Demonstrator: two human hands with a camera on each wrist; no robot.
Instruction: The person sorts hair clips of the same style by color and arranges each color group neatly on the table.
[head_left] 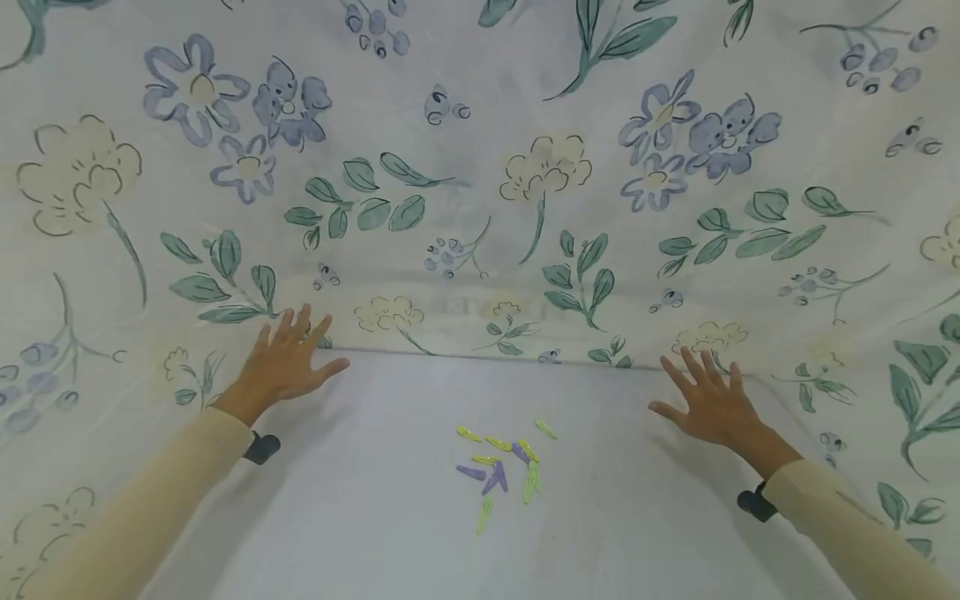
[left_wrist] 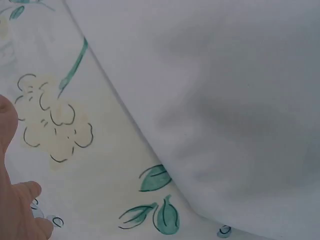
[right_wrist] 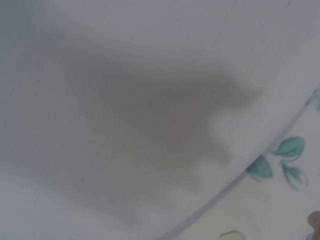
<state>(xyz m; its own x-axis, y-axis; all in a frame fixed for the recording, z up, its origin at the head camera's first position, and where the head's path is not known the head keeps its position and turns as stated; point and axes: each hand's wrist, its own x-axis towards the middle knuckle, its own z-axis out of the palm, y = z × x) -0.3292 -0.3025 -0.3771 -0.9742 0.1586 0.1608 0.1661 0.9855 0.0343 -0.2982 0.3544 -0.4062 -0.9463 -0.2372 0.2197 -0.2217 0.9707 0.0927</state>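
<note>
Several small snap hair clips lie scattered in a loose group on a white surface [head_left: 375, 517], between the two hands in the head view. Some are yellow clips [head_left: 497, 444], some purple clips [head_left: 471, 472], some light green clips [head_left: 485, 514]. My left hand [head_left: 285, 367] is spread out at the left, fingers apart, holding nothing. Off to the right, my right hand [head_left: 712, 404] is likewise spread with nothing in it. Both hands are apart from the clips. The left wrist view catches a few fingertips [left_wrist: 32, 190]; only one fingertip [right_wrist: 315, 220] shows in the right wrist view.
A floral-printed cloth [head_left: 465, 225] rises behind the white surface and runs along both sides. Dark bands, one a left wristband [head_left: 262, 448] and one a right wristband [head_left: 756, 504], sit under the sleeves. The hands' shadows fall on the white surface.
</note>
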